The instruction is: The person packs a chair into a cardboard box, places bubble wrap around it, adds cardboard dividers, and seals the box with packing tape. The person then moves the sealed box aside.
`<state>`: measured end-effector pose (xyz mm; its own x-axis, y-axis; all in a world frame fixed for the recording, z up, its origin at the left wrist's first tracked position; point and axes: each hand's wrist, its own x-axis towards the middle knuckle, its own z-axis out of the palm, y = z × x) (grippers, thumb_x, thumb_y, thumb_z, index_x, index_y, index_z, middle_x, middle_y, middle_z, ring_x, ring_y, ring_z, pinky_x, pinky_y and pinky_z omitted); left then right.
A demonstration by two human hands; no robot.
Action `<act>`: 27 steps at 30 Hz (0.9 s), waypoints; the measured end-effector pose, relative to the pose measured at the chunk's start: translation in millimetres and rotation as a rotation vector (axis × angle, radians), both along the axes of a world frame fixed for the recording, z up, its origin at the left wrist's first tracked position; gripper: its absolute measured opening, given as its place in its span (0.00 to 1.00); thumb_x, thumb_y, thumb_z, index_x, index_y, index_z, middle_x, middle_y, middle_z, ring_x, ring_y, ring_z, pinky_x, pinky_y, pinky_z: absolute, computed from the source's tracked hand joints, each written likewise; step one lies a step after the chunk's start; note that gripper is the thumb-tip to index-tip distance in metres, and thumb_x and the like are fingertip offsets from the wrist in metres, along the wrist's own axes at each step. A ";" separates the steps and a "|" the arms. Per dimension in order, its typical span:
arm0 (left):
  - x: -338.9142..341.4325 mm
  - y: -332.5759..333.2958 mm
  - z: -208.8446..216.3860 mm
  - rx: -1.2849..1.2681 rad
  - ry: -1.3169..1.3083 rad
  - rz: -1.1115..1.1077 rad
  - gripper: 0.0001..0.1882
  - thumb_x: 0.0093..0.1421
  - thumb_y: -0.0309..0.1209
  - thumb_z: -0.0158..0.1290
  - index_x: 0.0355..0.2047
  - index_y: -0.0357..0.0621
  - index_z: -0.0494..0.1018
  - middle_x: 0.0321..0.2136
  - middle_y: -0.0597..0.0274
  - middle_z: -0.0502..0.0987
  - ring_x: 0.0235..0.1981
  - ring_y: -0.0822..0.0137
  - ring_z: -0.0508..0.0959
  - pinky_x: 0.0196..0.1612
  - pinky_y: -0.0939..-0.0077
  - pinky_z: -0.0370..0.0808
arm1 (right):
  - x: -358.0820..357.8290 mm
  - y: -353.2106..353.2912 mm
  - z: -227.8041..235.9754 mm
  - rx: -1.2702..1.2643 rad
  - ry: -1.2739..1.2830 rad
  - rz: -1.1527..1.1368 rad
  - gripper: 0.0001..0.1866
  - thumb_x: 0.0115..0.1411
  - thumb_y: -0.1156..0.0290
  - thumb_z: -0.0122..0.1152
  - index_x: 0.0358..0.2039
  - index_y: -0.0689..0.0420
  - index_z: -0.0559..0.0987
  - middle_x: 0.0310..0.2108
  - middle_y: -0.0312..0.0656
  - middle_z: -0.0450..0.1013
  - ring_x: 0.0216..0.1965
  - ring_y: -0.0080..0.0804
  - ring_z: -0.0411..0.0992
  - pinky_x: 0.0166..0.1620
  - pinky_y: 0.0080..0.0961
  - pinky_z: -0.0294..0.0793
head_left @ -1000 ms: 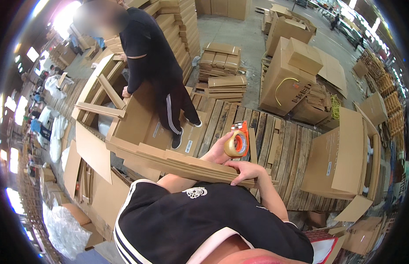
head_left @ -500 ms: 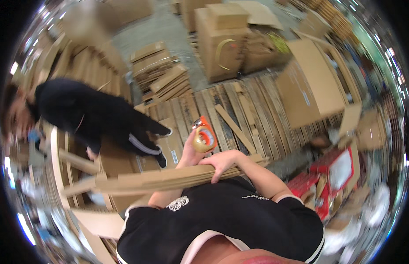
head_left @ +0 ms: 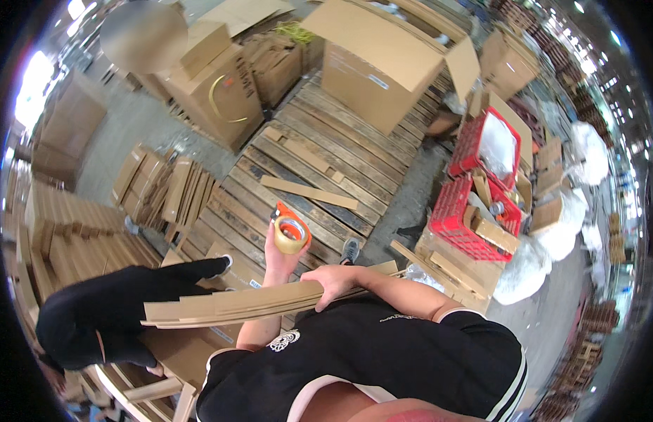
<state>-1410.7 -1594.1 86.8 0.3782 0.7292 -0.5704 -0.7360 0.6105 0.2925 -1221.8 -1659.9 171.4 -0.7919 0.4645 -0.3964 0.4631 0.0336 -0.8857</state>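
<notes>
Nearest to us, a bundle of cardboard strips (head_left: 228, 306) slants across the front of our shirt, held clear of the wooden pallet (head_left: 270, 243), with our right hand (head_left: 333, 281) grasping it near its right end, fingers over the top. Just beyond it, our left hand (head_left: 280, 261) is upright with its grip clasped around an orange tape dispenser (head_left: 287, 245). As far as we can judge, the strips are gathered and roughly lined up, but their ends are uneven and we see no tape around them. To our left, a co-worker (head_left: 115, 316) in black bends beside an open cardboard frame (head_left: 154, 390), which looks unfinished. On the pallet, a loose strip (head_left: 309, 193) lies toward the near right corner and a flat cardboard piece (head_left: 305, 153) beyond it, both ungathered. Off the right edge stand red crates (head_left: 449, 226), filled with mixed packing. At the pallet's far end, a large box (head_left: 368, 84) stands with a side flap sticking out, so closing it appears undone.
</notes>
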 end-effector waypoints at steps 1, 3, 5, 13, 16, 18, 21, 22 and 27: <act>21.5 16.7 1.7 -0.002 0.020 -0.019 0.28 0.72 0.63 0.50 0.62 0.63 0.73 0.58 0.67 0.77 0.62 0.54 0.76 0.64 0.33 0.70 | 21.1 1.6 2.3 -0.030 0.015 -0.072 0.44 0.47 0.49 0.85 0.59 0.59 0.76 0.53 0.52 0.81 0.58 0.48 0.78 0.60 0.42 0.75; 66.2 48.5 6.3 -0.003 -0.010 -0.058 0.29 0.74 0.64 0.47 0.63 0.62 0.73 0.60 0.65 0.78 0.63 0.55 0.76 0.64 0.38 0.71 | 63.8 4.0 7.7 -0.069 0.134 -0.220 0.44 0.48 0.50 0.85 0.59 0.59 0.76 0.52 0.51 0.81 0.57 0.46 0.78 0.60 0.42 0.75; 112.5 75.1 12.0 0.066 0.014 -0.136 0.29 0.74 0.64 0.47 0.63 0.61 0.73 0.60 0.65 0.78 0.63 0.56 0.76 0.64 0.39 0.71 | 111.3 10.9 11.9 -0.046 0.196 -0.325 0.42 0.51 0.54 0.85 0.61 0.60 0.76 0.54 0.48 0.80 0.58 0.39 0.77 0.62 0.39 0.74; 309.9 147.4 41.9 0.195 -0.038 -0.412 0.30 0.73 0.63 0.50 0.63 0.58 0.73 0.57 0.63 0.79 0.57 0.56 0.79 0.60 0.39 0.75 | 357.0 20.0 31.9 -0.147 0.743 -0.809 0.60 0.45 0.55 0.91 0.73 0.64 0.66 0.60 0.41 0.75 0.60 0.32 0.72 0.64 0.35 0.72; 372.6 154.6 58.3 0.116 0.050 -0.467 0.31 0.74 0.61 0.50 0.66 0.57 0.70 0.60 0.61 0.77 0.61 0.54 0.78 0.63 0.35 0.73 | 432.3 -4.1 51.4 -0.125 0.860 -0.957 0.60 0.45 0.57 0.91 0.72 0.65 0.66 0.53 0.46 0.76 0.52 0.37 0.77 0.55 0.38 0.79; 411.9 165.6 66.6 0.127 0.051 -0.552 0.30 0.75 0.59 0.48 0.68 0.57 0.70 0.59 0.61 0.77 0.65 0.52 0.75 0.67 0.30 0.68 | 470.9 -13.7 63.2 -0.043 0.915 -1.054 0.57 0.44 0.57 0.90 0.70 0.65 0.67 0.48 0.49 0.76 0.47 0.40 0.78 0.49 0.39 0.81; 468.5 189.8 68.7 0.180 0.018 -0.729 0.31 0.75 0.60 0.49 0.69 0.58 0.69 0.61 0.62 0.77 0.64 0.53 0.77 0.65 0.33 0.72 | 509.1 -31.5 75.0 0.098 0.970 -1.286 0.51 0.41 0.57 0.89 0.61 0.66 0.71 0.40 0.50 0.76 0.40 0.41 0.78 0.41 0.38 0.80; 488.9 200.3 66.6 0.160 0.024 -0.775 0.31 0.75 0.61 0.49 0.69 0.58 0.69 0.61 0.62 0.77 0.63 0.53 0.77 0.64 0.33 0.73 | 520.6 -34.8 76.2 0.150 0.994 -1.349 0.50 0.41 0.56 0.89 0.60 0.66 0.71 0.40 0.51 0.76 0.39 0.41 0.78 0.41 0.38 0.80; 627.1 269.5 47.8 0.246 -0.155 -0.958 0.28 0.75 0.50 0.55 0.68 0.49 0.70 0.60 0.59 0.79 0.60 0.58 0.80 0.63 0.47 0.79 | 589.2 -26.9 74.0 0.348 0.790 -1.692 0.48 0.41 0.53 0.87 0.56 0.65 0.72 0.39 0.50 0.76 0.39 0.41 0.78 0.41 0.38 0.80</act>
<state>-783.6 -1324.6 134.6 0.9254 0.1687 -0.3394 -0.0056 0.9014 0.4329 -632.6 -1686.8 245.5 0.5885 0.8071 0.0475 -0.2548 0.2408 -0.9365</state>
